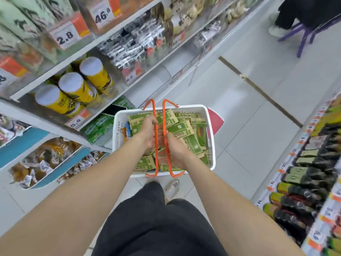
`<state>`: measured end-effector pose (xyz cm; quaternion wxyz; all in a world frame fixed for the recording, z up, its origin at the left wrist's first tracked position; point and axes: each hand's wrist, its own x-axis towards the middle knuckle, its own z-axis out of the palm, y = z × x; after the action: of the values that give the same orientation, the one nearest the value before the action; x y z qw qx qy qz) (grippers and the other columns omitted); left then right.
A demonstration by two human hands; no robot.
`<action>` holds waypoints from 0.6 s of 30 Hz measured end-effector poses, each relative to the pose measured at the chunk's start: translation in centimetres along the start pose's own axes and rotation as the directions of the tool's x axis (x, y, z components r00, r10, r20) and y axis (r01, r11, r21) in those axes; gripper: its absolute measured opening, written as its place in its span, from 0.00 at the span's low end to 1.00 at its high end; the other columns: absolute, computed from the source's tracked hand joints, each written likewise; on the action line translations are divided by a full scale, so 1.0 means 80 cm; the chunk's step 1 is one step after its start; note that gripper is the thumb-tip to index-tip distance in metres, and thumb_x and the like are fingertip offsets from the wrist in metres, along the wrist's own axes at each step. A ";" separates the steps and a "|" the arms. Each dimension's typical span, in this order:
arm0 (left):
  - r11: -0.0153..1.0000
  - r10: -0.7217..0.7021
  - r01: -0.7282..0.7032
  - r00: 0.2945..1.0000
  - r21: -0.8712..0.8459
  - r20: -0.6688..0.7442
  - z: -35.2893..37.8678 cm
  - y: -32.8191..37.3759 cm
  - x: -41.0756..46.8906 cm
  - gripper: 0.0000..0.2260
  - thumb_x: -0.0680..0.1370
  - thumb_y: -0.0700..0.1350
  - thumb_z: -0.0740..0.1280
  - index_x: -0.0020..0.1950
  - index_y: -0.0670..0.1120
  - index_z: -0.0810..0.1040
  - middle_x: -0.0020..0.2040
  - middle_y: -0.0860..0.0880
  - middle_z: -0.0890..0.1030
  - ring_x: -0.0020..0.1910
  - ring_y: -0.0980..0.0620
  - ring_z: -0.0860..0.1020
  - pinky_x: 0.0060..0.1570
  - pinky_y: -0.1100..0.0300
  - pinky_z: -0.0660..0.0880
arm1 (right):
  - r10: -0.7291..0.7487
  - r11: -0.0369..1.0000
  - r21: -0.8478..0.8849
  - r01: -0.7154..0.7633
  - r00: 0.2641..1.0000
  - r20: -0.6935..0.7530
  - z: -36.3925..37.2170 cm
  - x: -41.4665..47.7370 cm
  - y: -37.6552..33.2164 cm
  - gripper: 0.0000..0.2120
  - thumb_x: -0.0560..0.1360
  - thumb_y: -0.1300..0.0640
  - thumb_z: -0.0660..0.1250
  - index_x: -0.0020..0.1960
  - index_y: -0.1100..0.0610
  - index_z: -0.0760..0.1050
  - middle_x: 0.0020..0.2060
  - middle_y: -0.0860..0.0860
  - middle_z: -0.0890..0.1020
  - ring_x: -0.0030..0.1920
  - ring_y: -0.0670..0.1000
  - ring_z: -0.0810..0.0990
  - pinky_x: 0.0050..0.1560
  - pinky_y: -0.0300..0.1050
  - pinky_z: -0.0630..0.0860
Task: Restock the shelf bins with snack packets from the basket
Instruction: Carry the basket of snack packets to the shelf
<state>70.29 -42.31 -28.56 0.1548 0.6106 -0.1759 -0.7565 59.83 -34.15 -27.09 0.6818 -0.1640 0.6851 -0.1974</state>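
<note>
As it is held at the centre of the frame, basket (210, 135): white, filled with green snack packets (184, 126).
Left hand (149, 132): fingers curled round the left orange handle (156, 154).
Right hand (175, 150): fingers curled round the right orange handle (164, 111).
Shelf bins (36, 163): lower left of the frame, holding wrapped snacks, apart from the basket.
Yellow cans (73, 87): on the shelf (46, 117), left of centre.

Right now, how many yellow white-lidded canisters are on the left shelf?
3. All lie side by side on the shelf, lids toward the camera: nearest canister, middle canister, farthest canister. Yellow shows behind them, so more may be hidden.
</note>
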 end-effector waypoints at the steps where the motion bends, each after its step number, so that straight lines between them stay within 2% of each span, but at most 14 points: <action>1: 1.000 -0.008 0.008 1.000 -0.023 0.008 0.012 0.017 0.017 0.17 0.71 0.51 0.61 0.53 0.42 0.78 0.38 0.43 0.82 0.32 0.46 0.77 0.37 0.55 0.77 | 0.015 1.000 0.020 -0.015 0.999 -0.029 -0.016 0.014 -0.020 0.27 0.84 0.38 0.48 0.49 0.53 0.79 0.53 0.60 0.84 0.48 0.58 0.84 0.42 0.51 0.83; 4: 0.998 -0.012 0.013 1.000 -0.069 0.019 0.047 0.060 0.068 0.18 0.69 0.50 0.62 0.54 0.43 0.77 0.42 0.41 0.82 0.34 0.45 0.79 0.40 0.51 0.81 | 0.043 0.999 0.014 -0.041 0.993 -0.113 -0.064 0.061 -0.074 0.29 0.82 0.37 0.46 0.53 0.54 0.79 0.52 0.60 0.86 0.48 0.59 0.86 0.45 0.54 0.85; 7: 0.992 -0.045 0.049 0.998 -0.120 0.033 0.078 0.093 0.112 0.13 0.71 0.49 0.60 0.47 0.43 0.79 0.40 0.42 0.82 0.34 0.45 0.78 0.44 0.50 0.79 | 0.069 0.997 -0.022 -0.074 0.982 -0.175 -0.106 0.100 -0.120 0.30 0.83 0.34 0.44 0.58 0.52 0.77 0.52 0.59 0.85 0.49 0.59 0.87 0.44 0.53 0.85; 10: 0.982 -0.078 0.085 0.996 -0.167 0.049 0.104 0.121 0.147 0.14 0.69 0.49 0.61 0.47 0.43 0.80 0.42 0.42 0.82 0.36 0.45 0.79 0.51 0.47 0.77 | 0.101 0.991 -0.061 -0.116 0.973 -0.210 -0.137 0.136 -0.155 0.36 0.80 0.29 0.42 0.60 0.53 0.77 0.53 0.59 0.86 0.50 0.59 0.87 0.52 0.59 0.85; 12: 0.972 -0.088 0.095 0.995 -0.213 0.043 0.121 0.137 0.168 0.15 0.69 0.49 0.62 0.47 0.42 0.81 0.44 0.42 0.83 0.38 0.44 0.80 0.57 0.44 0.76 | 0.110 0.977 -0.146 -0.153 0.958 -0.265 -0.159 0.157 -0.178 0.43 0.76 0.26 0.42 0.62 0.58 0.78 0.54 0.59 0.86 0.50 0.60 0.87 0.52 0.56 0.84; 14: 0.964 -0.093 0.097 0.995 -0.247 0.028 0.139 0.152 0.186 0.15 0.71 0.50 0.62 0.49 0.42 0.82 0.45 0.42 0.84 0.40 0.43 0.81 0.64 0.41 0.75 | 0.111 0.962 -0.211 -0.172 0.955 -0.274 -0.182 0.170 -0.205 0.41 0.79 0.30 0.44 0.59 0.62 0.79 0.47 0.59 0.87 0.45 0.60 0.88 0.43 0.50 0.84; 15: 0.959 -0.096 0.096 0.995 -0.265 0.016 0.148 0.159 0.195 0.16 0.72 0.50 0.62 0.51 0.42 0.82 0.45 0.42 0.84 0.41 0.43 0.82 0.65 0.40 0.74 | 0.101 0.956 -0.241 -0.167 0.959 -0.265 -0.194 0.175 -0.217 0.38 0.81 0.32 0.45 0.56 0.62 0.80 0.44 0.59 0.87 0.44 0.61 0.88 0.42 0.50 0.84; 18: 0.941 -0.110 0.097 0.994 -0.325 -0.021 0.175 0.167 0.221 0.16 0.72 0.50 0.64 0.53 0.43 0.82 0.47 0.42 0.84 0.46 0.42 0.81 0.65 0.37 0.74 | 0.063 0.917 -0.372 -0.146 0.972 -0.225 -0.230 0.199 -0.241 0.35 0.82 0.35 0.48 0.51 0.62 0.81 0.39 0.58 0.87 0.43 0.60 0.88 0.48 0.55 0.85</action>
<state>53.18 -61.04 -35.14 0.2162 0.5997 -0.0142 -0.7703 40.30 -57.85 -31.56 0.5700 -0.2366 0.7860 -0.0378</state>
